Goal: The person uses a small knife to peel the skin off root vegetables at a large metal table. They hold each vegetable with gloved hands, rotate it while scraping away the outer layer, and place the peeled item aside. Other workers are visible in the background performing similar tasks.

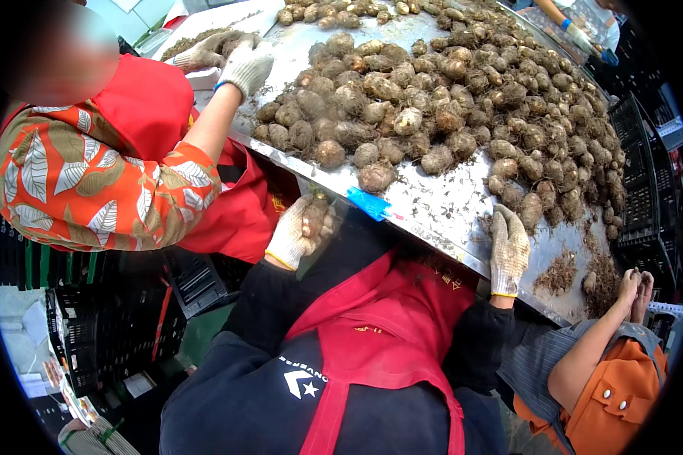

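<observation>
My left hand, in a white knit glove with a yellow cuff, is closed around a hairy brown taro corm just off the table's near edge. My right hand, gloved the same way, rests at the edge of the metal table. Its fingers lie close together beside the heap of taro corms, and whether anything is under them is hidden. Between my hands, a crumpled piece of blue plastic lies on the table's rim. Single corms such as the round taro corm sit at the heap's near side.
To my left, a person in a red apron works with gloved hands over the table. Another person in an orange garment stands right, near loose root debris. Black plastic crates stand low left, and more crates at the right.
</observation>
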The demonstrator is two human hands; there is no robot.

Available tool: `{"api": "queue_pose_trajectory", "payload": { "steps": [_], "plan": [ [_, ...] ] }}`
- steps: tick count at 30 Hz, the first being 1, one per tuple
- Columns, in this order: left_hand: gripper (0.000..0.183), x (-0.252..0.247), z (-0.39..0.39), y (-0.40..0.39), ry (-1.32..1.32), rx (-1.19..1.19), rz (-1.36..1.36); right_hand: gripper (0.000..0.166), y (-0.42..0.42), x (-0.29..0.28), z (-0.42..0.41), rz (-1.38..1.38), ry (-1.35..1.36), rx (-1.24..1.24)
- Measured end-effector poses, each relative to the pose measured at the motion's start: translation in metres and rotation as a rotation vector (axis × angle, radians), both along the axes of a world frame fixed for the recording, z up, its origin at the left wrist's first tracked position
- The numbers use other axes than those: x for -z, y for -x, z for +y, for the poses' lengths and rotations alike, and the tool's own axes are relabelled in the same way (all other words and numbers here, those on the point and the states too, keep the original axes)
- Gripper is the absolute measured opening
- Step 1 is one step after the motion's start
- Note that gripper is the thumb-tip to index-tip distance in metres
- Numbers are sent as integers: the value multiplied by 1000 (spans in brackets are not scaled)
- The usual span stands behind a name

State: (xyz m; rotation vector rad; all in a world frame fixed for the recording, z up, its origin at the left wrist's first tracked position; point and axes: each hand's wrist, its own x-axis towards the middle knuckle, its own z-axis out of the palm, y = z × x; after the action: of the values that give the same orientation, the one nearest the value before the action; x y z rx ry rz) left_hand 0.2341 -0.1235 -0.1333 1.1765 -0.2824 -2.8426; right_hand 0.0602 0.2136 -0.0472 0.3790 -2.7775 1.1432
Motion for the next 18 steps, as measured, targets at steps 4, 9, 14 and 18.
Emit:
{"api": "queue_pose_trajectory", "payload": {
  "steps": [4, 9, 14, 18],
  "plan": [
    [37, 37, -13, 14, -118, 56, 162, 26, 3, 1, -1, -55, 40, 1],
    [39, -31, 17, -1, -288, 191, 291, 25, 3, 6, 0, 76, 7, -18],
    [42, -88, 18, -15, -58, 196, 390, 25, 1, 4, 2, 1, 47, -23],
    [43, -91, 23, -5, 17, 234, 382, 23, -5, -3, -3, 12, 146, 8]
  ]
}}
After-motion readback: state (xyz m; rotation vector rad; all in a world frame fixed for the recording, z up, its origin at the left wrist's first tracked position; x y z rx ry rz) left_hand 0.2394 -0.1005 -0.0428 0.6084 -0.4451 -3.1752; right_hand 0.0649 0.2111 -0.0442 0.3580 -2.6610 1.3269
